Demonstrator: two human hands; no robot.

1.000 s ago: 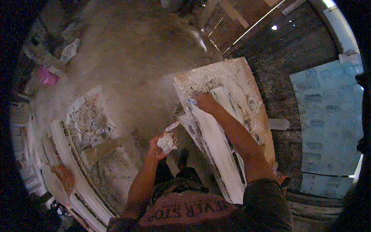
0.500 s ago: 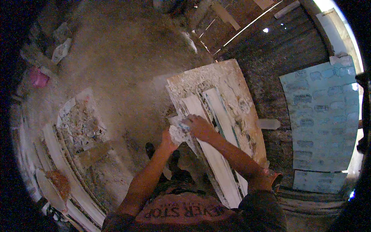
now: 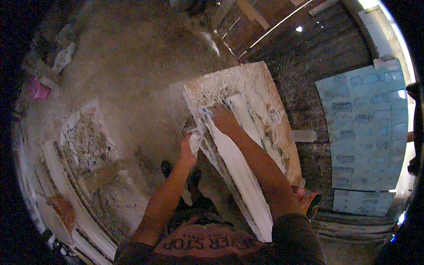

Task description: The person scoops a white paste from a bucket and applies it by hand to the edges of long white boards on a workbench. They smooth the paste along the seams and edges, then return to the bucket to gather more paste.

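At six o'clock, nearest the viewer: a dark shirt (image 3: 207,247) with pale lettering, both bare forearms rising from it.

Item, long white moulded strip (image 3: 236,170), plaster-like, lying lengthwise on a paint-crusted board (image 3: 269,106) that serves as the surface; the strip runs from about five o'clock up toward the centre, its near end close to the shirt.

Item, left hand (image 3: 187,148), at centre, just left of the strip's edge; fingers closed around a small white lump (image 3: 194,136), its kind too blurred to tell, held against or just beside the strip.

Item, right hand (image 3: 225,119), slightly beyond the left, resting palm-down on the far end of the strip; fingers curled over it, a bluish-white smear at the fingertips. Whether the fingers truly clamp the strip or only press on it cannot be told.

Item, at eight o'clock: several more curved white strips (image 3: 57,176) laid side by side on the floor, with a rubble-strewn slab (image 3: 88,141) among them.

Item, at three o'clock: pale blue printed sheet (image 3: 366,128) on a dark wall.

Item, at ten o'clock, far: pink object (image 3: 37,90) on the dusty floor (image 3: 128,62).

Item, at twelve o'clock, farthest: wooden boards (image 3: 251,13) leaning.
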